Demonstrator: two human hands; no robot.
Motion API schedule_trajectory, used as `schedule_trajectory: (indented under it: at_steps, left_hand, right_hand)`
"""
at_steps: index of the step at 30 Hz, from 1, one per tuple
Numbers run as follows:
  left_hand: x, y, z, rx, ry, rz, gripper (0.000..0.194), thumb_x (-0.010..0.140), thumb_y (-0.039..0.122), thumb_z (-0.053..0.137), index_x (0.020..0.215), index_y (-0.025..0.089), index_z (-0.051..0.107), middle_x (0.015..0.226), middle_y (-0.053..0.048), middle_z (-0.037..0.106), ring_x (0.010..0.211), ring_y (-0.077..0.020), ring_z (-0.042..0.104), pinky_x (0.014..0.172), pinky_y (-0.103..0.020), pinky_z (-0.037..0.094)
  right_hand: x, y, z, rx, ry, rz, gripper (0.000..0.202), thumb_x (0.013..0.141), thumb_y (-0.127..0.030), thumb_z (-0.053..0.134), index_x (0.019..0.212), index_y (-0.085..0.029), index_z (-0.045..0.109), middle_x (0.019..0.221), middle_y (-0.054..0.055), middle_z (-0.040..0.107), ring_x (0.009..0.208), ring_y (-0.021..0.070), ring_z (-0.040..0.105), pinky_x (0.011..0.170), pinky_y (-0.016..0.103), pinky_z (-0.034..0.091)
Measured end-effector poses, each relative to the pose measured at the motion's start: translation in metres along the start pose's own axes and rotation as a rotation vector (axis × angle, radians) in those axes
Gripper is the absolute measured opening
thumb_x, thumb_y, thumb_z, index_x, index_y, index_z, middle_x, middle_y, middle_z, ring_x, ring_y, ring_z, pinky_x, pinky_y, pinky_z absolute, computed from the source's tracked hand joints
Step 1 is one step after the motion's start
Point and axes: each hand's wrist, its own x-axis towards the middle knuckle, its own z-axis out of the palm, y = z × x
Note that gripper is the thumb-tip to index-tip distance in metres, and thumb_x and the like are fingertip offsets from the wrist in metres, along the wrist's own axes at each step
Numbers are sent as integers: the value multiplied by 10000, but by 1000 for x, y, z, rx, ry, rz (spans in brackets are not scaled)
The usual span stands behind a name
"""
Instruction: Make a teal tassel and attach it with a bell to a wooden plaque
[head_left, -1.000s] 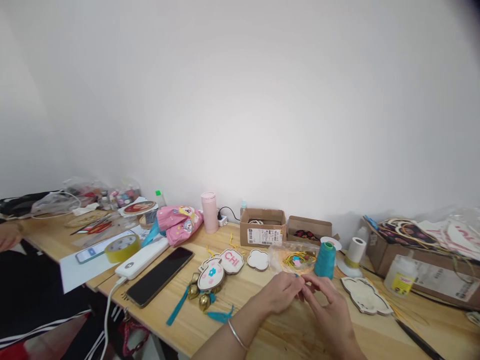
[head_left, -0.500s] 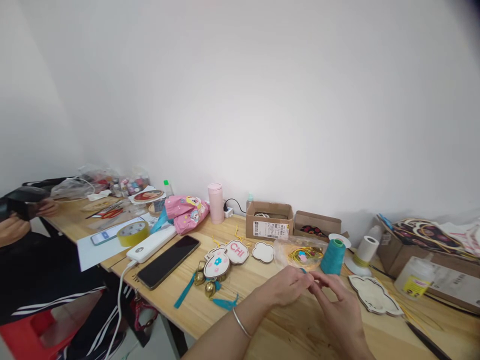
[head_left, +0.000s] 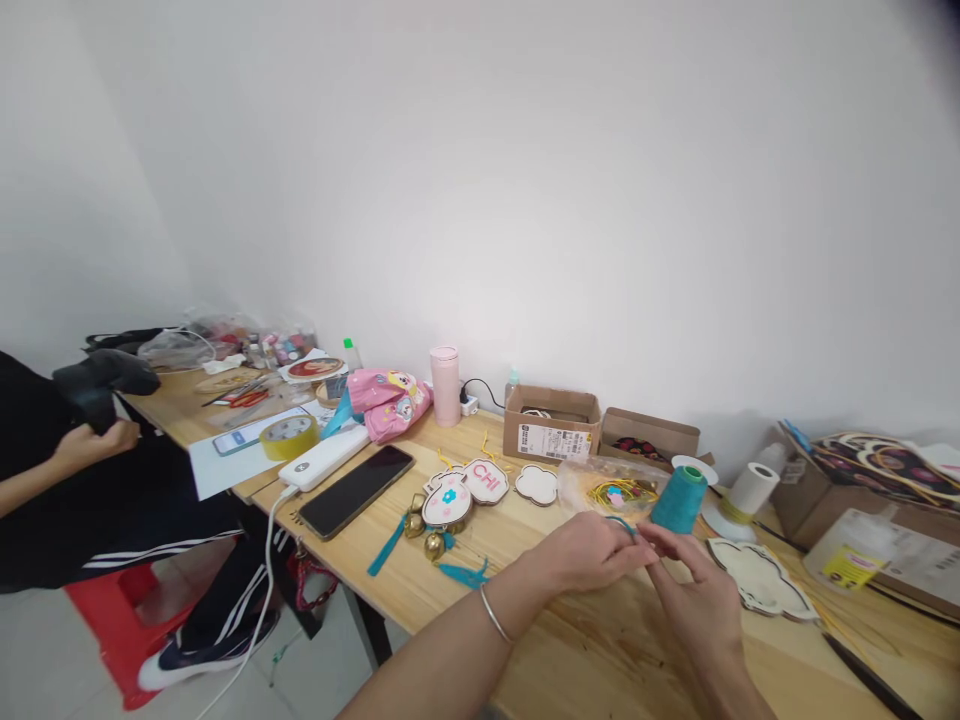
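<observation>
Over the right part of the wooden table, my left hand (head_left: 592,552) and my right hand (head_left: 694,590) meet at the fingertips. A small loop of teal thread (head_left: 621,524) shows at the fingers of my left hand, which are pinched on it. The fingers of my right hand are pressed together at the same spot; what they hold, if anything, is too small to make out. Just behind my hands stands a teal thread cone (head_left: 679,500). A clear bag (head_left: 574,484) with yellow cords lies behind my left hand.
Flower-shaped pieces (head_left: 448,500), brass bells (head_left: 434,545) and a black phone (head_left: 357,490) lie left. Cardboard boxes (head_left: 550,441) stand by the wall. A glue bottle (head_left: 853,550) and black scissors or blade (head_left: 870,672) are right. Another person sits far left, holding a dark device (head_left: 101,385).
The view has shifted, so the table items sit further right. More of the teal loop shows at my left fingers. The other person's dark device appears higher and clearer.
</observation>
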Motion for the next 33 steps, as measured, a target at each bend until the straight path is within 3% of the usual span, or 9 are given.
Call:
schedule_trajectory:
  at_steps: [5, 8, 10, 12, 16, 20, 23, 26, 33]
  left_hand:
    - [-2, 8, -12, -298, 429, -15, 532, 844, 445, 250, 628, 136, 625, 654, -73, 651, 636, -135, 573, 630, -237, 424]
    - [-1, 10, -21, -544, 714, -139, 497, 817, 474, 311, 590, 154, 616, 594, -58, 638, 579, -133, 569, 584, -240, 436]
    - [2, 6, -23, -731, 833, -267, 450, 784, 493, 378, 622, 153, 624, 631, -58, 643, 594, -136, 573, 577, -241, 442]
    - [6, -2, -20, -924, 857, -346, 389, 732, 498, 473, 700, 149, 640, 710, -63, 655, 684, -152, 588, 639, -255, 452]
    - [20, -15, -12, -1302, 604, -375, 448, 714, 520, 492, 842, 118, 644, 887, -107, 655, 869, -200, 582, 795, -313, 421]
    - [33, -9, -13, -1552, 112, -461, 561, 774, 563, 343, 893, 95, 627, 862, -136, 658, 840, -204, 603, 783, -316, 417]
    - [38, -1, -12, -1589, -165, -552, 557, 776, 569, 328, 886, 103, 613, 753, -116, 659, 709, -183, 625, 711, -302, 437]
    - [37, 2, -1, -1608, -213, -598, 525, 786, 549, 332, 863, 103, 600, 720, -102, 647, 634, -161, 612, 675, -300, 446]
    - [24, 4, 21, -1488, -85, -565, 294, 746, 404, 530, 752, 112, 567, 597, -26, 566, 490, -79, 493, 554, -227, 414]
  right_hand:
    - [10, -13, -9, 37, 74, 84, 355, 653, -484, 557, 761, -166, 673, 687, 61, 664, 587, 172, 584, 564, 269, 475]
    - [26, -35, -19, 132, -3, 60, 374, 646, -500, 562, 804, -181, 675, 695, 61, 671, 613, 185, 595, 573, 285, 479]
    - [39, -49, -27, 205, -90, 43, 350, 636, -484, 581, 809, -195, 674, 697, 56, 673, 620, 187, 602, 574, 295, 485]
    - [53, -58, -35, 289, -162, 54, 325, 627, -456, 604, 811, -196, 670, 710, 52, 674, 638, 185, 610, 585, 299, 491]
    - [71, -58, -45, 510, -306, 174, 298, 582, -378, 667, 799, -174, 654, 700, 38, 673, 642, 162, 620, 607, 283, 496]
    - [67, -37, -37, 618, -378, 281, 304, 548, -341, 693, 787, -161, 638, 676, 32, 670, 603, 150, 616, 566, 269, 494]
    - [57, -15, -27, 606, -317, 308, 299, 558, -340, 681, 786, -154, 632, 679, 40, 670, 594, 151, 613, 544, 266, 490]
    - [49, 1, -24, 590, -243, 315, 268, 569, -329, 667, 768, -153, 636, 676, 45, 669, 617, 157, 619, 588, 282, 497]
    - [41, 3, -18, 622, -240, 361, 223, 544, -306, 657, 722, -172, 655, 644, 22, 655, 588, 139, 599, 579, 272, 496]
